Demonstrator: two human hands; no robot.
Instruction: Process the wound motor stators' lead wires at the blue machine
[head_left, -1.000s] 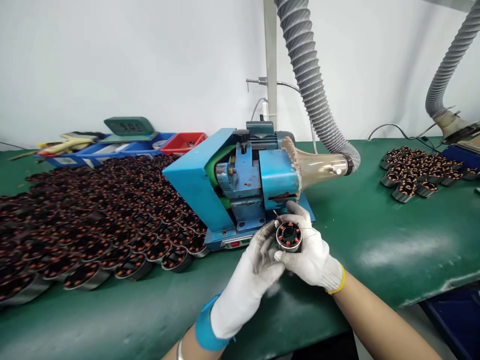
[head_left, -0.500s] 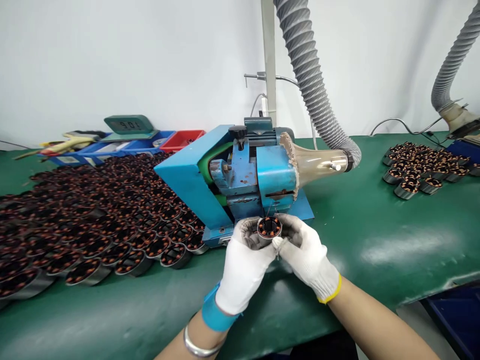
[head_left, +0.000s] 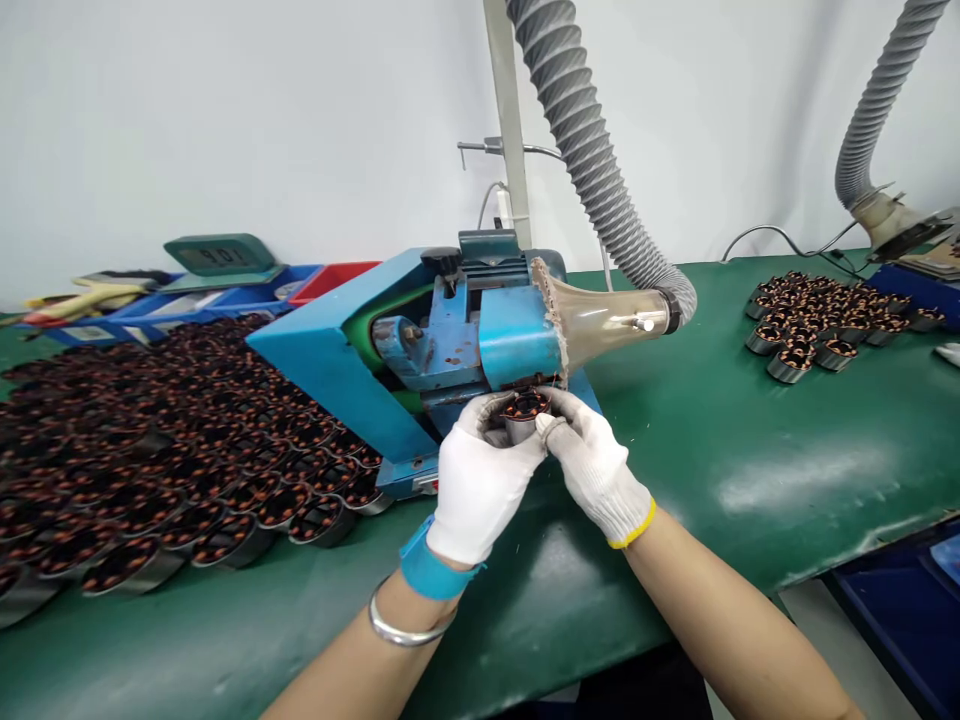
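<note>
Between my gloved hands I hold a motor stator (head_left: 526,410), a short metal ring with copper windings inside. My left hand (head_left: 486,465) is closed around its left side. From the right, my right hand (head_left: 589,450) grips it, thumb at the front. The stator's upper edge is right at the front of the blue belt machine (head_left: 517,340), under its rounded cover; whether it touches is hard to see. Thin wire ends stick up by the cover. A clear funnel (head_left: 611,325) joins the cover on the right.
Rows of similar stators (head_left: 217,450) crowd the green bench (head_left: 720,440) on the left, and a smaller group (head_left: 817,320) sits at right. Blue and red bins (head_left: 330,282) with a digital display (head_left: 223,255) stand at the back. A grey hose (head_left: 585,130) rises from the funnel.
Both hands have raised the stator and brought it closer to the machine's cover. The camera view has turned slightly, so the bench appears shifted left.
</note>
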